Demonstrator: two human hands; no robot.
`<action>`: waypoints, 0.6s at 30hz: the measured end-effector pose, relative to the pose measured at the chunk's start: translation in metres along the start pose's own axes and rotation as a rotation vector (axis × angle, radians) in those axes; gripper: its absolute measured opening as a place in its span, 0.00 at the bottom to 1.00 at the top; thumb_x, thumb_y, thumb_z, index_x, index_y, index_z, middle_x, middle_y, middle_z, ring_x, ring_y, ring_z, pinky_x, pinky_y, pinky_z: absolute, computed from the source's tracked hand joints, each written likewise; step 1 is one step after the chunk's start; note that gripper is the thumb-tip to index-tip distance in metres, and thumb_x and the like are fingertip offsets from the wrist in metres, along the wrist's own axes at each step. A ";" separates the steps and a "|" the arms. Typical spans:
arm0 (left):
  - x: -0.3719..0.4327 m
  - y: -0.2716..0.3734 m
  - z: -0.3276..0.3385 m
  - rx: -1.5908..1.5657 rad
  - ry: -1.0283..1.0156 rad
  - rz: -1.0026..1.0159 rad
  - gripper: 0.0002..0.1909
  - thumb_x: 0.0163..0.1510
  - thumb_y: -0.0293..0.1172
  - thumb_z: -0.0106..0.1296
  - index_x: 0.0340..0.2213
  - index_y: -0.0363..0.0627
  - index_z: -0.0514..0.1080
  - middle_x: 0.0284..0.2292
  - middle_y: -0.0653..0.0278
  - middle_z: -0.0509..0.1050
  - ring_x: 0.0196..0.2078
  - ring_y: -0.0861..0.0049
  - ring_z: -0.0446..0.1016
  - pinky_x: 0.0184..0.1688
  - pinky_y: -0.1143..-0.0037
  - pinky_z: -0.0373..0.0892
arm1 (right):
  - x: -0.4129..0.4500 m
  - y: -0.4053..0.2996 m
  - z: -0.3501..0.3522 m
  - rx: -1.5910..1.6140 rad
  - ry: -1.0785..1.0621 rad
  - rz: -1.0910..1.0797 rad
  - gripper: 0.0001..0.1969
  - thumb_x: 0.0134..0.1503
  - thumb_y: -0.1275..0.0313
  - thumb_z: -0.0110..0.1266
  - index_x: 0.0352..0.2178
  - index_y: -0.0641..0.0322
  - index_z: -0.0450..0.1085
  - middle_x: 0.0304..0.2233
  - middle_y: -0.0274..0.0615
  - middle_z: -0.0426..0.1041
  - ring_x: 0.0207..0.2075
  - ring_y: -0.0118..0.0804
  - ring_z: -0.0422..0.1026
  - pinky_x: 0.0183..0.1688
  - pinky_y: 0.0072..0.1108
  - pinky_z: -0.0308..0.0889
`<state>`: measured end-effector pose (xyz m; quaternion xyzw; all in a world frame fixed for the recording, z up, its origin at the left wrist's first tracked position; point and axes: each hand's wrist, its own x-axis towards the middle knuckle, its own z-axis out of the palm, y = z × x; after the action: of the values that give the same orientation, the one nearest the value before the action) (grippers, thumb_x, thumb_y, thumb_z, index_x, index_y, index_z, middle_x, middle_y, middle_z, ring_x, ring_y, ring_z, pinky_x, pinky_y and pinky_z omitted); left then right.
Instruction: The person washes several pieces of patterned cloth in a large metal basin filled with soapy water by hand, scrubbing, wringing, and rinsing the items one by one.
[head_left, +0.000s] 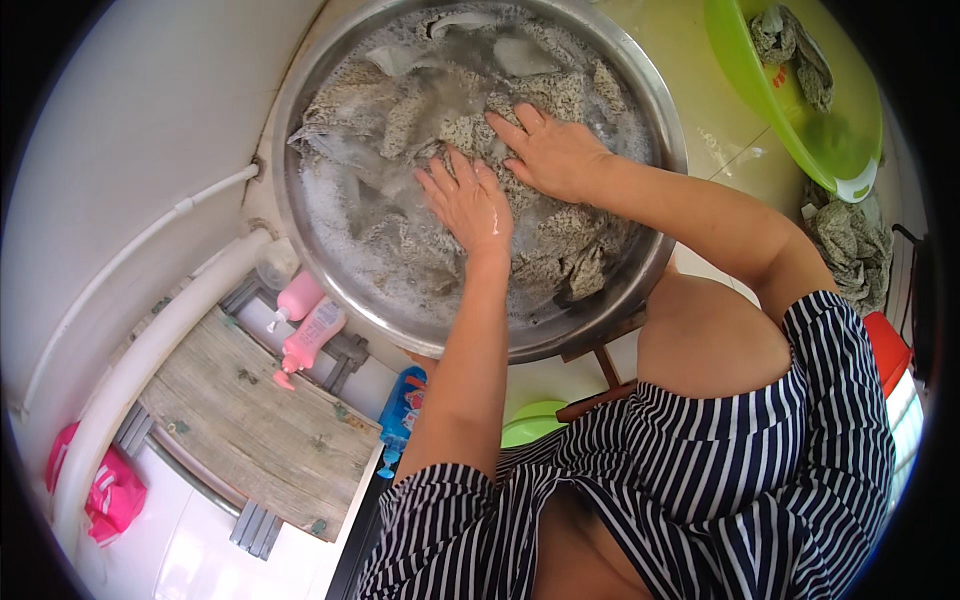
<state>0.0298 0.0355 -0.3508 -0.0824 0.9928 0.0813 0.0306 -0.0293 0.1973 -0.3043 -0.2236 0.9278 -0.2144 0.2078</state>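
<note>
A large round metal basin (670, 120) holds soapy water and soaked speckled cloth (559, 94). My left hand (469, 199) lies palm down on the wet cloth near the basin's middle, fingers spread. Just up and right of it, my right hand (555, 150) presses on the cloth with its fingers apart, some fingertips against the fabric. Neither hand shows cloth gripped between its fingers. Suds float along the basin's left side, and paler pieces of cloth (397, 58) show near its top. The underside of both palms is hidden.
A green plastic tub (806, 161) with a twisted cloth stands at upper right, more cloth (851, 247) below it. Pink pump bottles (315, 330) and a blue pump bottle (401, 409) stand near the basin's lower left, beside a wooden board (255, 405). White pipes (150, 367) run along the wall.
</note>
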 end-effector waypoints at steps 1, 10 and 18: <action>0.002 -0.005 0.009 -0.003 -0.004 -0.013 0.32 0.64 0.48 0.36 0.60 0.37 0.58 0.60 0.38 0.56 0.62 0.44 0.55 0.63 0.58 0.53 | 0.002 -0.002 -0.002 0.066 -0.126 0.037 0.30 0.62 0.65 0.46 0.63 0.55 0.51 0.50 0.54 0.60 0.51 0.50 0.68 0.45 0.33 0.73; 0.064 0.054 -0.050 0.558 -0.759 -0.138 0.27 0.60 0.50 0.40 0.52 0.42 0.69 0.48 0.43 0.71 0.50 0.52 0.72 0.51 0.59 0.66 | 0.079 0.038 0.073 1.054 0.045 -0.101 0.26 0.63 0.72 0.44 0.62 0.59 0.53 0.55 0.55 0.63 0.47 0.45 0.72 0.50 0.28 0.72; -0.001 -0.019 -0.052 -1.952 -0.167 -0.601 0.23 0.63 0.48 0.44 0.54 0.49 0.61 0.51 0.60 0.67 0.57 0.69 0.64 0.61 0.59 0.60 | 0.020 -0.077 -0.062 0.172 0.060 -0.290 0.12 0.51 0.72 0.53 0.38 0.62 0.70 0.35 0.52 0.75 0.37 0.50 0.77 0.34 0.36 0.75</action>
<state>0.0312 0.0083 -0.3028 -0.3106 0.4266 0.8485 0.0385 -0.0504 0.1436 -0.2216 -0.3299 0.8699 -0.3273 0.1654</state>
